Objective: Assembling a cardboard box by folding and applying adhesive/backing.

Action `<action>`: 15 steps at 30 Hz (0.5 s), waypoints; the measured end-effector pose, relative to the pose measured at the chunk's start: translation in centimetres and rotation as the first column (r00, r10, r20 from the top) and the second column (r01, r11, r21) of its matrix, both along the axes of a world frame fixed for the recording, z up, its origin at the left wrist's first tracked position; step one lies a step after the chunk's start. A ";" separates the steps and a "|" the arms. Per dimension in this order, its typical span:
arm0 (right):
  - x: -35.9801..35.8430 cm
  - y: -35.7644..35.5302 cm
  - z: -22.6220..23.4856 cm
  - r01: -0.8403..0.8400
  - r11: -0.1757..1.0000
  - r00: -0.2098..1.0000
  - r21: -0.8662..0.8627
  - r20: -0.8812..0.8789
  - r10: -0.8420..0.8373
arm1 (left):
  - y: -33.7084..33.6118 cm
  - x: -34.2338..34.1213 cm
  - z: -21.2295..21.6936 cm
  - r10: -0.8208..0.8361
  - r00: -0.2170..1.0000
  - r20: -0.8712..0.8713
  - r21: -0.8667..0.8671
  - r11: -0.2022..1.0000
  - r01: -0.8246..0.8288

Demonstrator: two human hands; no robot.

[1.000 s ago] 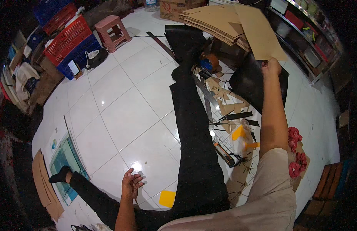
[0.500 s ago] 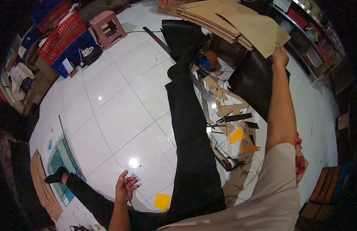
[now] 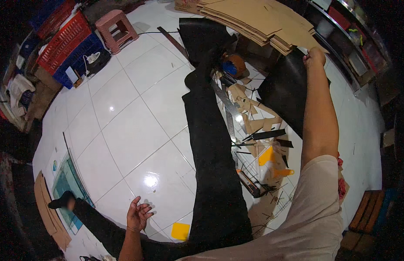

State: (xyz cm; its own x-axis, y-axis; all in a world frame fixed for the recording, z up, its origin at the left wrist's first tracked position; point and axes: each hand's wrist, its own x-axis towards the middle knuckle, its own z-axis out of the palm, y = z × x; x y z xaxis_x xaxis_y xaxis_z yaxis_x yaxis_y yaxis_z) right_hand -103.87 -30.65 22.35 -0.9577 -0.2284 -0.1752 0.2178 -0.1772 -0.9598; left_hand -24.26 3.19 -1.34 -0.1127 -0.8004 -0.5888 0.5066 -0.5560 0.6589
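My right hand (image 3: pixel 314 57) reaches out to the far right, its fingers closed on the near corner of a flat brown cardboard sheet (image 3: pixel 303 35). That sheet lies over a stack of cut cardboard pieces (image 3: pixel 241 19). Below the hand is a sheet of black leather-like material (image 3: pixel 282 82). My left hand (image 3: pixel 139 214) hovers over the white tiles with nothing in it, fingers apart and slightly curled. A yellow square piece (image 3: pixel 180 231) lies on the floor to its right, close to my leg.
Between my leg and right arm lie cardboard scraps (image 3: pixel 254 117), a steel ruler (image 3: pixel 226 102), a box cutter (image 3: pixel 248 182) and a yellow scraper (image 3: pixel 267 155). Red and blue crates (image 3: pixel 65 43) and a pink stool (image 3: pixel 117 32) stand far left. A glass sheet (image 3: pixel 71 180) lies by my left foot.
The cardboard sheet has come down flatter onto the stack, slightly away from me. My right hand stays at its corner. My left hand has barely shifted as the view moved slightly.
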 end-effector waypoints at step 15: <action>-1.8 -2.7 -0.5 -0.508 0.855 0.848 -0.106 -0.234 0.475 | 0.4 0.8 -0.3 0.001 0.999 0.048 0.016 1.000 -0.002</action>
